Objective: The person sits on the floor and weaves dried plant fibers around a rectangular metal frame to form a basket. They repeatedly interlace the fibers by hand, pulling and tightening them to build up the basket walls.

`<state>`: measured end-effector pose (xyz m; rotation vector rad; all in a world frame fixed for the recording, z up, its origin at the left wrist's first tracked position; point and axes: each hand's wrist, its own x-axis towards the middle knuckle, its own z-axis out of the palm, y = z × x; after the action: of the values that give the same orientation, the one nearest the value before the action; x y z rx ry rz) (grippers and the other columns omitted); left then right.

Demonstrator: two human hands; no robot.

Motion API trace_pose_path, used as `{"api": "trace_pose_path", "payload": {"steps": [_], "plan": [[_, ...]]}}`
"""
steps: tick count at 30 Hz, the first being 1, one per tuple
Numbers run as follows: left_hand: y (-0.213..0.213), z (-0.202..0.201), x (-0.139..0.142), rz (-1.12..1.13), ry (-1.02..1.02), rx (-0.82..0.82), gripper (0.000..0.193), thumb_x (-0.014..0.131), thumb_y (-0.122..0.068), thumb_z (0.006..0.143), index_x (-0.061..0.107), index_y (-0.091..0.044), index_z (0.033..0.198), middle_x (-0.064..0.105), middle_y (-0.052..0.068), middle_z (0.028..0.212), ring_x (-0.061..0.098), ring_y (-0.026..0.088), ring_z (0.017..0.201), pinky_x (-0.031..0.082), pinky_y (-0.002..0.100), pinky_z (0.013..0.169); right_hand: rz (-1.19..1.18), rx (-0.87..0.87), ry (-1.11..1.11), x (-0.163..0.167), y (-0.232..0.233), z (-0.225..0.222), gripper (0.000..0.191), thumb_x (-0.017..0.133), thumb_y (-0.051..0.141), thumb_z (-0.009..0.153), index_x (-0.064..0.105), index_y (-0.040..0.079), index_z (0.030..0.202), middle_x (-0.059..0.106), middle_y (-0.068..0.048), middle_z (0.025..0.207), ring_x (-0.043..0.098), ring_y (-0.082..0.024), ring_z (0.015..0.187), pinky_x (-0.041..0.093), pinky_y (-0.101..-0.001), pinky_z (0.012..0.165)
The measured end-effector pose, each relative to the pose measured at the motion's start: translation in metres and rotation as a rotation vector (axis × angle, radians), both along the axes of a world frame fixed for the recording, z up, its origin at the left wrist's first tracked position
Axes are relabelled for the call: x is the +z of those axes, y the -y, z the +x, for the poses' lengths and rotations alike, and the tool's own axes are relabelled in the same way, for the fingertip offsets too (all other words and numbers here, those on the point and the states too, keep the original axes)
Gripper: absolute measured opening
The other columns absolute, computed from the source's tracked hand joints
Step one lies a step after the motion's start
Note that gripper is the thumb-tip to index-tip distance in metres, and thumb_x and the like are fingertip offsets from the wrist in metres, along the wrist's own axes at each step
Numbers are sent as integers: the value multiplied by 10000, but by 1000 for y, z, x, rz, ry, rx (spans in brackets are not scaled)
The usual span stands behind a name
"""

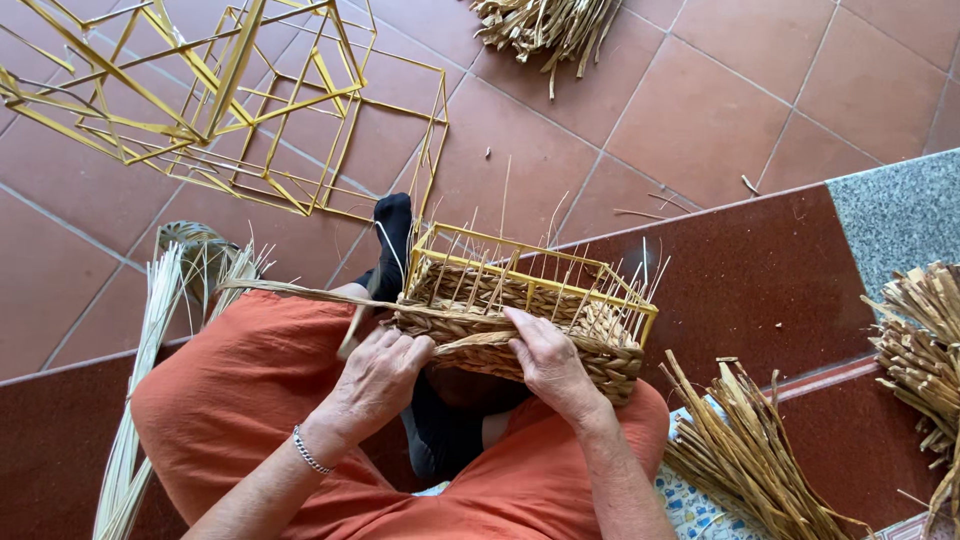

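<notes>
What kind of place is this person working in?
Likely a home basket-weaving spot on a tiled floor: a half-woven basket on the lap, empty yellow frames and dried straw bundles around.

The floor (pixel 700 110) is made of big square tiles in a warm red-brown colour, with thin pale lines between them. Nearer the camera runs a dark red stone step (pixel 760 280), smooth and a little shiny. At its right end sits a grey speckled stone slab (pixel 900 215). Soft daylight falls evenly, with no hard shadows. A few loose bits of straw (pixel 640 212) lie on the tiles. A patterned blue and white cloth (pixel 690 505) shows at the bottom.
</notes>
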<state>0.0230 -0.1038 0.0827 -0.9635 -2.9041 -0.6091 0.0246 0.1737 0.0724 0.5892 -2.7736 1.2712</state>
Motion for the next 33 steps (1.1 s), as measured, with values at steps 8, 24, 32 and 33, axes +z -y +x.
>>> {"api": "trace_pose_path", "payload": {"steps": [8,24,32,33], "plan": [[-28,-34,60,37,-412,56,441,676,-124,797,648,-112,1237,553,75,998,549,258,1015,426,475,939,125,-106,67,-7,5,-5,236,726,71,895,721,76,1131,764,-103,995,694,-263,843,578,-378,774],[-122,-45,-80,278,140,140,69,668,-109,889,675,-63,838,688,172,737,693,348,641,551,464,561,-228,-249,297,-17,-5,-9,142,650,51,966,715,73,1090,766,-57,875,708,-126,802,591,-294,732],[-96,-18,-44,817,569,373,104,684,-133,958,707,-33,976,734,145,806,733,276,691,579,397,628,-221,-296,187,-26,1,-9,153,690,47,935,735,79,1078,728,-56,866,690,-143,775,564,-295,686],[-95,-7,-39,839,604,331,93,676,-123,970,711,-38,987,743,137,831,736,269,715,580,387,640,-197,-291,108,-26,4,-12,141,718,43,910,739,68,1048,702,-72,888,680,-163,776,555,-302,675]]}}
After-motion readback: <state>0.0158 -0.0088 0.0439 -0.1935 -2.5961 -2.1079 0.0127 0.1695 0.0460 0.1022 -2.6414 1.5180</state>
